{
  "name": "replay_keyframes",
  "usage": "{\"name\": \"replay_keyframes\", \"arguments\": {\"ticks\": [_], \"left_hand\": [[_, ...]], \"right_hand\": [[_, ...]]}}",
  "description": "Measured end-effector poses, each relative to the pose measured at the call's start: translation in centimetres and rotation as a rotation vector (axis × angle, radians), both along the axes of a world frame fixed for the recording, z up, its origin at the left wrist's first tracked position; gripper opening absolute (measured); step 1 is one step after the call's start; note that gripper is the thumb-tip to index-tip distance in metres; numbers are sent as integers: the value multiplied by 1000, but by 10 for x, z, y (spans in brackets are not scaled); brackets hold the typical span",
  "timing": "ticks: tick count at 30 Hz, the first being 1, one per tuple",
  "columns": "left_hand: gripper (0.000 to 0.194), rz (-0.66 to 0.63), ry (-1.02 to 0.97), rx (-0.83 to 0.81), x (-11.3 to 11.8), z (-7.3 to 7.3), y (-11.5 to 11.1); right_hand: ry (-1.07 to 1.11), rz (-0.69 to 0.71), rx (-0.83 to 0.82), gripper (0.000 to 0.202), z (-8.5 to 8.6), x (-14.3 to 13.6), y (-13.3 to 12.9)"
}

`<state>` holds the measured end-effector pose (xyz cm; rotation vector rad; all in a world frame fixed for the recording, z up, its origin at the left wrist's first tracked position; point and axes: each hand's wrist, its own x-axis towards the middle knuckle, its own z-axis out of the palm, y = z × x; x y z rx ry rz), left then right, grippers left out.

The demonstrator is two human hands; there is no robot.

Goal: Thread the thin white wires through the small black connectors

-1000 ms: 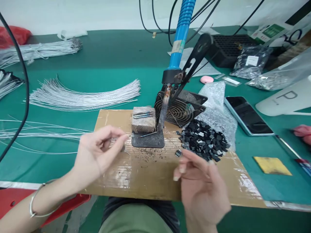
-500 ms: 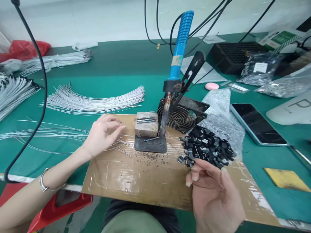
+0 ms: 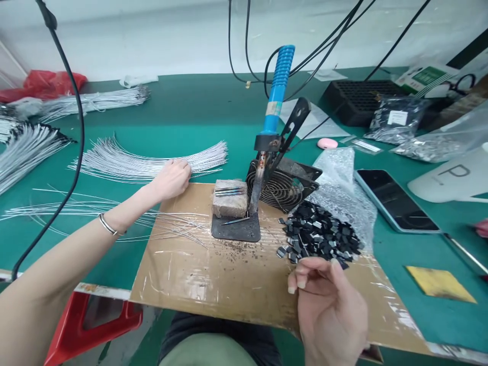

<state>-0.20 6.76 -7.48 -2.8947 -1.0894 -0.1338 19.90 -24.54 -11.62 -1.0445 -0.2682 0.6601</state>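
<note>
Curved thin white wire bundle [image 3: 131, 165] right at my left hand [image 3: 173, 179], fingers bent; right hand [image 3: 331, 305] half-curled; pinches unclear.

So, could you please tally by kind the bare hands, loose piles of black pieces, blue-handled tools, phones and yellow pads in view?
Bare hands: 2 (left hand, right hand)
Loose pile of black pieces: 1
Blue-handled tool: 1
Phone: 1
Yellow pad: 1
Total: 6
</note>
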Motion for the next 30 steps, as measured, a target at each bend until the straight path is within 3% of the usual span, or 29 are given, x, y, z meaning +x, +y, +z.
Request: {"name": "replay_keyframes", "arguments": {"ticks": [7,15,25,30], "left_hand": [[16,56,-254,-126,-7,23,0],[24,255,-622,-155,-14,41,-7],[21,273,-765,-185,-14,44,-16],[20,273,-808,-209,-21,64,-44]], "right_hand": [[5,24,-4,30,2,-1,0],[10,22,-10,30,2,-1,0],[-18,16,-7,30,1,-1,1],[-45,31,8,30,2,0,0]]}}
